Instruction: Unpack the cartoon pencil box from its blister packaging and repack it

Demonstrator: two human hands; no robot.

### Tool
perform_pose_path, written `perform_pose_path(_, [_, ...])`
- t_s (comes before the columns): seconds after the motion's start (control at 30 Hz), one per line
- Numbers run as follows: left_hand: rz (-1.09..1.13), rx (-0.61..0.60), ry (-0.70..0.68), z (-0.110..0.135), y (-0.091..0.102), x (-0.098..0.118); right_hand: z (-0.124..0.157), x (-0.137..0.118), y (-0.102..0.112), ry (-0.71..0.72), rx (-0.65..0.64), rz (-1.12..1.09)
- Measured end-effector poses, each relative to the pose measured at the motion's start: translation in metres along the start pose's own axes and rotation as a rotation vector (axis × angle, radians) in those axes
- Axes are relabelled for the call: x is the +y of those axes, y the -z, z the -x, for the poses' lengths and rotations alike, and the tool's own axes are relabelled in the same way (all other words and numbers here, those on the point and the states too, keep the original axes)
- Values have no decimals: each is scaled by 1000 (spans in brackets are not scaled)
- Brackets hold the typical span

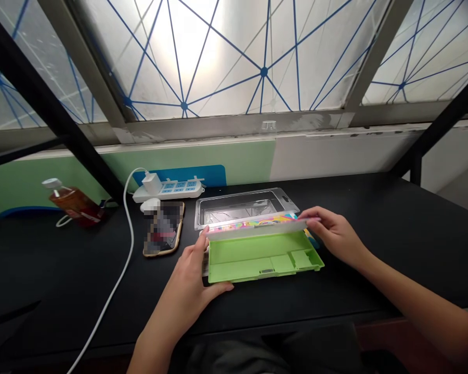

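I have the open green plastic pencil box (263, 259) at the middle of the black table (62, 270), its patterned lid (253, 227) raised along the far edge. My left hand (187, 288) wraps the box's left end, nearly closed around it, while my right hand (333, 234) pinches the lid's right end. A clear plastic tray (242, 208) lies at 12 o'clock, a blurred phone (164, 228) at 10 o'clock.
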State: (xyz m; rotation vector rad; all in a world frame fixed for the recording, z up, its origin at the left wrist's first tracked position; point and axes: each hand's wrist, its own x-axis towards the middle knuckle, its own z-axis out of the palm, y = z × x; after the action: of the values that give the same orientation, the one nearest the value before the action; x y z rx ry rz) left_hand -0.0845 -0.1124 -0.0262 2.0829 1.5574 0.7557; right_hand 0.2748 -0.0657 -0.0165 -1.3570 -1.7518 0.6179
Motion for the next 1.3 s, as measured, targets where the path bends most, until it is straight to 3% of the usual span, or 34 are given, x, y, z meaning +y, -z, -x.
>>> perform_pose_path(0.1, [-17,2,13,1,0,1,-11,4,-5,-137,49,-124])
perform_pose_path(0.23, [-51,-20,24,2,1,2,-9,11,-10,-161,23,-195])
perform_pose_path(0.4, [-33,-41,39,1,3,3,12,15,-3,14,-23,-5])
perform_pose_path(0.57, [-7,-29,69,0,5,3,23,15,4,309,-197,184])
perform_pose_path(0.63, [-21,-18,73,0,5,4,24,13,4,360,-245,252])
perform_pose_path(0.9, [-38,-9,-45,-2,4,0,24,7,1,41,-153,234])
perform_pose_path(1.03, [-72,-48,-63,-4,1,0,14,2,-4,-15,-97,198])
perform_pose_path(1.3, [-14,-18,32,-5,3,7,-8,-17,-9,-161,-198,224])
